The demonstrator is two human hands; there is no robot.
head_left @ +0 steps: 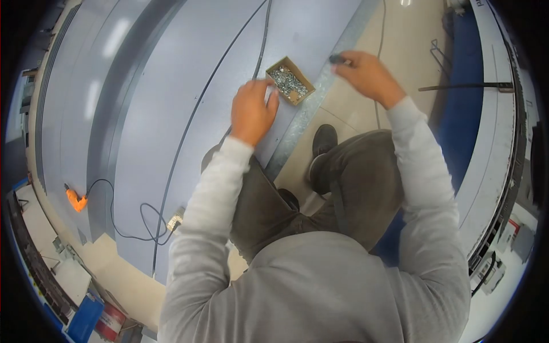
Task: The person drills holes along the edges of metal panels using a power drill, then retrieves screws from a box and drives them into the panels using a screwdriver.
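Observation:
A small open cardboard box [290, 83] full of loose metal screws or similar hardware rests on the grey-blue panel [189, 74], close to its metal edge. My left hand [253, 111] is at the box's left side, thumb and fingers apart, and its fingertips are near the rim; whether they touch it is unclear. To the right of the box, past the panel's edge, my right hand [366, 75] pinches a small dark object [337, 59] between thumb and fingers.
An orange power tool [76, 199] lies on the left, its black cable running to a socket block [176, 219]. Long cables cross the panel. A thin dark bar [457, 87] projects from the right-hand structure. My knees and shoes are below the box.

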